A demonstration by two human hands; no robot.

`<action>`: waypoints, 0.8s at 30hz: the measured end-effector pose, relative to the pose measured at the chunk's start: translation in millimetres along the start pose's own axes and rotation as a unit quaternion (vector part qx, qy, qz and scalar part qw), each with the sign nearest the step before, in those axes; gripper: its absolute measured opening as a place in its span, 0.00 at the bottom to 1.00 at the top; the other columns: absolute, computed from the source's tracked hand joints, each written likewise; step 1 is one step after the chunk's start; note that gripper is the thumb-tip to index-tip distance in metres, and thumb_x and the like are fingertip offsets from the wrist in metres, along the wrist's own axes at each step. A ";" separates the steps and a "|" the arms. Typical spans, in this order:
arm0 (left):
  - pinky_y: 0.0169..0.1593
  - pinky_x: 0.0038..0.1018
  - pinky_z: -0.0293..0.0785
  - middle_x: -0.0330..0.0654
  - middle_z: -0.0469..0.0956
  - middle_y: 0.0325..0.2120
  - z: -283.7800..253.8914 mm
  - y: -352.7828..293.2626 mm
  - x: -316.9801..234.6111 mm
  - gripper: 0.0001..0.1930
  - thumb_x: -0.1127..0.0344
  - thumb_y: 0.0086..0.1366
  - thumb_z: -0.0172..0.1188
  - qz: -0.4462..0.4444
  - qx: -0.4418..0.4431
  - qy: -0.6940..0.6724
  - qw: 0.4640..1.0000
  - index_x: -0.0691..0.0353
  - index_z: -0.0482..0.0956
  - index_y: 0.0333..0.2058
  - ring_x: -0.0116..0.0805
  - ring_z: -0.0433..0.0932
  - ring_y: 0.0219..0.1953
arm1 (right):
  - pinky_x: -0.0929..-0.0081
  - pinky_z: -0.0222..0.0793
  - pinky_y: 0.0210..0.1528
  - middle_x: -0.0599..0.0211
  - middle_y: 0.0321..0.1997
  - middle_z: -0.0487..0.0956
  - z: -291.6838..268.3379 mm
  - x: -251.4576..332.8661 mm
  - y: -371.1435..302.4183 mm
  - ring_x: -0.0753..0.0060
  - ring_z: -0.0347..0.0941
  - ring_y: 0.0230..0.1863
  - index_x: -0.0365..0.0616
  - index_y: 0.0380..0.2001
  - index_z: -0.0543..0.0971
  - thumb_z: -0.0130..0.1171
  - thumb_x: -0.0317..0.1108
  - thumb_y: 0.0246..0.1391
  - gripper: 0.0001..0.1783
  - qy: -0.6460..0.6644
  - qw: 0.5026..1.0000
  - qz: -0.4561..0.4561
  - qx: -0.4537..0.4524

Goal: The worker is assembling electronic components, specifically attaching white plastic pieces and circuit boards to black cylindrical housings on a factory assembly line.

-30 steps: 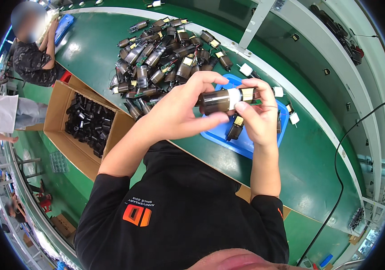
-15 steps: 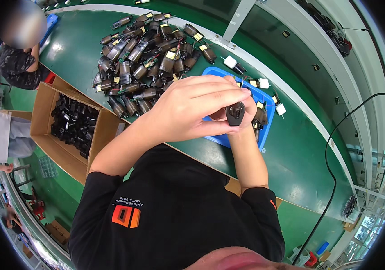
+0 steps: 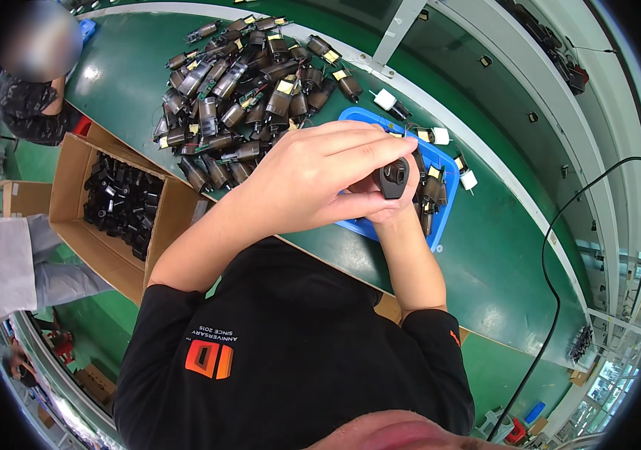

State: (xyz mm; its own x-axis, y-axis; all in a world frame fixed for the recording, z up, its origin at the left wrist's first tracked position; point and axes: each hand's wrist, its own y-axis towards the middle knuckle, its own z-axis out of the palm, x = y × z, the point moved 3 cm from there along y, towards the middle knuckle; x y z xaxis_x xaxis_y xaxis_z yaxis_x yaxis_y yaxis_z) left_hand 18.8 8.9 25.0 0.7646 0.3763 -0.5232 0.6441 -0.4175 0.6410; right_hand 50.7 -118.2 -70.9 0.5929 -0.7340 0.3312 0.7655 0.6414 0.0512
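Note:
Both hands are closed together above the near side of the blue tray (image 3: 449, 206). Between them is a black plastic housing (image 3: 392, 182), its narrow rounded end showing a recessed slot. My left hand (image 3: 309, 176) wraps over it from the left, fingers extended across the top and thumb underneath. My right hand (image 3: 408, 202) grips it from the right, mostly hidden behind the left fingers. Several brown translucent cylindrical units (image 3: 431, 191) with yellow labels lie in the tray. Whether anything sits inside the housing is hidden.
A large pile of similar cylinders with small circuit boards (image 3: 242, 94) covers the green table (image 3: 485, 274) at left. White-capped units (image 3: 386, 100) lie beyond the tray. An open cardboard box (image 3: 69, 199) holds black plastic parts (image 3: 122, 202). A black cable (image 3: 553, 277) hangs at right.
The black housing has tilted and shifted slightly away from me between my hands; both hands keep their hold. At the far left a person in light clothing has moved farther into view.

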 end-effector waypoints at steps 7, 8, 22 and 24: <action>0.45 0.33 0.79 0.45 0.81 0.39 4.3 0.4 3.3 0.30 0.59 0.46 0.72 0.015 -0.036 0.011 0.999 0.60 0.77 0.49 0.43 0.80 0.44 | 0.72 0.76 0.38 0.67 0.37 0.77 -2.3 -0.2 1.1 0.69 0.77 0.39 0.51 0.37 0.72 0.56 0.36 0.50 0.10 -0.018 0.999 -0.026 -0.002; 0.45 0.33 0.79 0.44 0.81 0.40 3.8 -0.2 3.0 0.30 0.59 0.46 0.72 0.017 -0.039 0.015 0.999 0.60 0.77 0.49 0.43 0.80 0.44 | 0.72 0.76 0.39 0.67 0.38 0.77 -2.4 -0.8 1.0 0.69 0.77 0.39 0.51 0.37 0.72 0.56 0.36 0.50 0.10 -0.020 0.999 -0.029 -0.007; 0.52 0.38 0.76 0.48 0.80 0.45 5.8 1.0 2.5 0.32 0.65 0.45 0.74 0.010 -0.012 -0.042 0.999 0.64 0.75 0.51 0.47 0.79 0.48 | 0.71 0.74 0.46 0.68 0.38 0.76 0.1 4.9 -2.2 0.69 0.76 0.42 0.52 0.38 0.72 0.57 0.36 0.47 0.13 -0.033 0.998 -0.037 0.036; 0.52 0.38 0.76 0.48 0.80 0.45 7.2 1.9 2.0 0.32 0.65 0.45 0.74 0.010 -0.018 -0.042 0.999 0.64 0.75 0.51 0.47 0.79 0.49 | 0.71 0.73 0.46 0.69 0.38 0.76 0.0 3.0 -2.6 0.70 0.76 0.42 0.53 0.38 0.72 0.58 0.37 0.46 0.14 -0.032 0.999 -0.032 0.022</action>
State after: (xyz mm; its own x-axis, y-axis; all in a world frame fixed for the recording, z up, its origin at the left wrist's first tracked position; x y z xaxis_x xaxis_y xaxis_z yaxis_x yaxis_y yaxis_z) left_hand 21.7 2.9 21.1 0.7776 0.2967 -0.5543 0.6285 -0.3943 0.6705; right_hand 50.5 -122.0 -70.1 0.5247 -0.7593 0.3850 0.7890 0.6035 0.1148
